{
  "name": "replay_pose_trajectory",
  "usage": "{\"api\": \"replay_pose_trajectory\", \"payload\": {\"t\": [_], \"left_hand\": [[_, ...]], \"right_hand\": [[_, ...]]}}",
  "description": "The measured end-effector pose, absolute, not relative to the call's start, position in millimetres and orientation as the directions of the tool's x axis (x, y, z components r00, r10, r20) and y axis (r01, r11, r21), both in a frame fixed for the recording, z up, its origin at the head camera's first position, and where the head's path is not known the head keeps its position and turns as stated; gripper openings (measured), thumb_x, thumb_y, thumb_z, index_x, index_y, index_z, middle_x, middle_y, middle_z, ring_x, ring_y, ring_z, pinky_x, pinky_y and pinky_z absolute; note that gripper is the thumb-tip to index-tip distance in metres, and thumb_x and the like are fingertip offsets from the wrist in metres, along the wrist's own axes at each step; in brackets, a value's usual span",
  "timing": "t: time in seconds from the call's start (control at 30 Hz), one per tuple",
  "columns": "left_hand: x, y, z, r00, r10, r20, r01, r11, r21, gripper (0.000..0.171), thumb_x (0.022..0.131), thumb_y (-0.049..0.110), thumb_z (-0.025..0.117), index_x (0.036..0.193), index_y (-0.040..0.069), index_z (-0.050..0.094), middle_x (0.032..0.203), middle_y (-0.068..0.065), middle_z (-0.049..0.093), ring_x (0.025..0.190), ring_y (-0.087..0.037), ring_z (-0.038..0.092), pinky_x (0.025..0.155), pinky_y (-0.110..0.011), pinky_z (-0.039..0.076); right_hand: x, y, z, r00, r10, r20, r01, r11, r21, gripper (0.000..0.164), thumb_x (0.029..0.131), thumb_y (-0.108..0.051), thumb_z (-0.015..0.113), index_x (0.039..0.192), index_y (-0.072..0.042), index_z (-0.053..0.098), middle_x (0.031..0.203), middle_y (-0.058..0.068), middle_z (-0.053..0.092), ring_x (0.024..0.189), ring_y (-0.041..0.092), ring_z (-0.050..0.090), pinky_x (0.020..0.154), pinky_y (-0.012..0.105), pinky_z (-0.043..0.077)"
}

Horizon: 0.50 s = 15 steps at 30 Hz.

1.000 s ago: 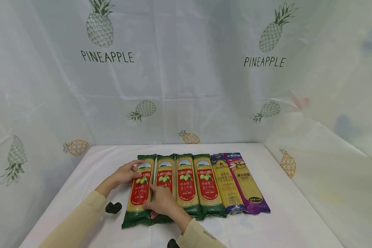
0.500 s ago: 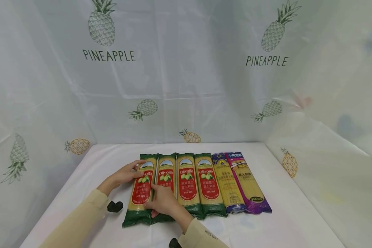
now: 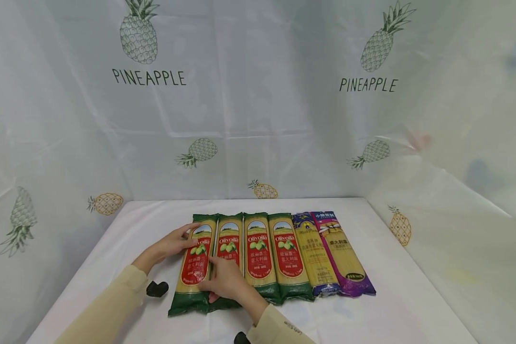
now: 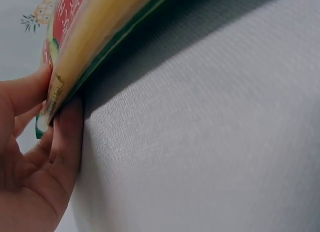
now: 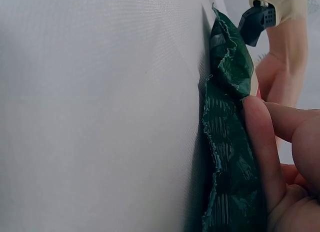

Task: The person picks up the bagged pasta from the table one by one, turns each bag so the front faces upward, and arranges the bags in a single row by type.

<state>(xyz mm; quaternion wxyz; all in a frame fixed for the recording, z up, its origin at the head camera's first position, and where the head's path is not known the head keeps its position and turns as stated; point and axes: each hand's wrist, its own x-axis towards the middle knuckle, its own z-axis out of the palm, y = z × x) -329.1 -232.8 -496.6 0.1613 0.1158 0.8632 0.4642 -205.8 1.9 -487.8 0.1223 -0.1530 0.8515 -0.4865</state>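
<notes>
A row of spaghetti packs lies side by side on the white table. My left hand (image 3: 169, 246) holds the upper left edge of the leftmost green-and-red spaghetti pack (image 3: 193, 267). In the left wrist view, the thumb of that hand (image 4: 42, 157) is on the printed face, with fingers at the pack's underside edge. My right hand (image 3: 228, 281) reaches across the second spaghetti pack (image 3: 229, 234) and holds the leftmost one by its lower right side. Green crimped pack ends (image 5: 230, 157) show in the right wrist view beside the right hand (image 5: 265, 142).
Two more green-and-red packs (image 3: 260, 253) continue the row. Right of them lie a blue-and-yellow pack (image 3: 315, 258) and a purple pack (image 3: 344, 253), both slanted. A pineapple-print curtain (image 3: 258, 95) hangs behind the table (image 3: 395, 306).
</notes>
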Motion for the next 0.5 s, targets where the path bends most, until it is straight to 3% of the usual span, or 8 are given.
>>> {"api": "replay_pose_trajectory", "payload": {"t": [0.3,0.5], "left_hand": [[-322.0,-236.7,-495.9,-0.942,0.291,-0.167,0.038,0.588,0.808,0.069,0.104,0.032,0.071,0.164,0.014,0.041,0.117,-0.017,0.058,0.102,-0.027,0.06,0.083,-0.036,0.05],[-314.3,-234.1,-490.7,-0.965,0.253,-0.069,0.125,0.674,0.729,0.062,0.103,0.026,0.073,0.157,0.005,0.05,0.106,-0.017,0.062,0.091,-0.026,0.059,0.073,-0.035,0.049]], "right_hand": [[-204.0,-1.2,-489.6,-0.917,-0.394,-0.063,-0.134,0.455,-0.88,0.078,0.09,-0.019,0.088,0.155,0.002,0.05,0.064,0.002,0.063,0.044,0.013,0.065,0.051,0.026,0.055],[-203.3,10.1,-482.9,-0.868,-0.49,-0.076,-0.095,0.314,-0.945,0.077,0.097,-0.016,0.08,0.161,0.0,0.042,0.072,0.007,0.067,0.053,0.02,0.072,0.059,0.03,0.061]]}}
